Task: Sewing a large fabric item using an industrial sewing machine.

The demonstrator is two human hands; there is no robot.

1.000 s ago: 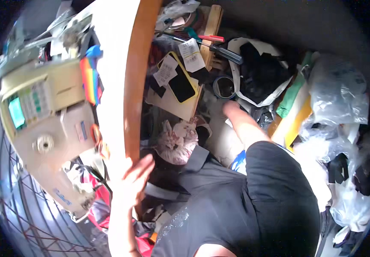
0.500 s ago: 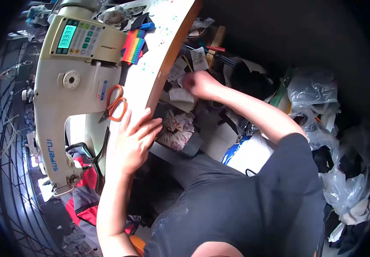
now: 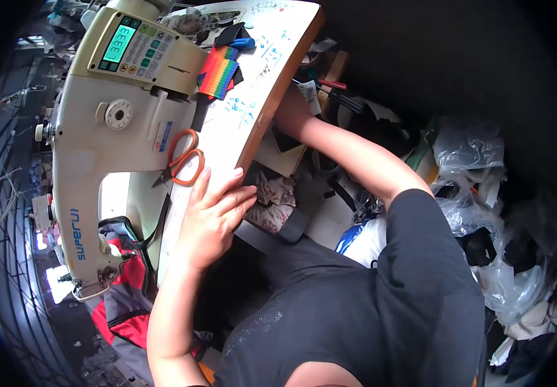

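Observation:
My left hand [image 3: 215, 222] lies on the white table [image 3: 236, 113] at its front edge, fingers stretched out and holding nothing. Just beyond its fingertips are scissors with orange handles [image 3: 176, 164], resting against the foot of the sewing machine [image 3: 88, 151]. My right hand [image 3: 293, 111] reaches in beside and partly below the table's wooden edge, among papers and loose items. Shadow and the edge hide its fingers, so I cannot see whether it holds anything. A dark flat piece [image 3: 285, 139] shows just below that hand.
Rainbow-striped webbing [image 3: 219, 77] and a blue object [image 3: 244, 43] lie farther up the table. Red and grey fabric [image 3: 135, 274] hangs below the machine's needle end. Patterned cloth [image 3: 277, 198] sits by my lap. Clear plastic bags [image 3: 468, 147] pile up at the right, near a red-tipped tool [image 3: 334, 84].
My right hand has moved from over the papers up to the table's edge and partly under it. My left hand stays on the table. The whole view has shifted slightly.

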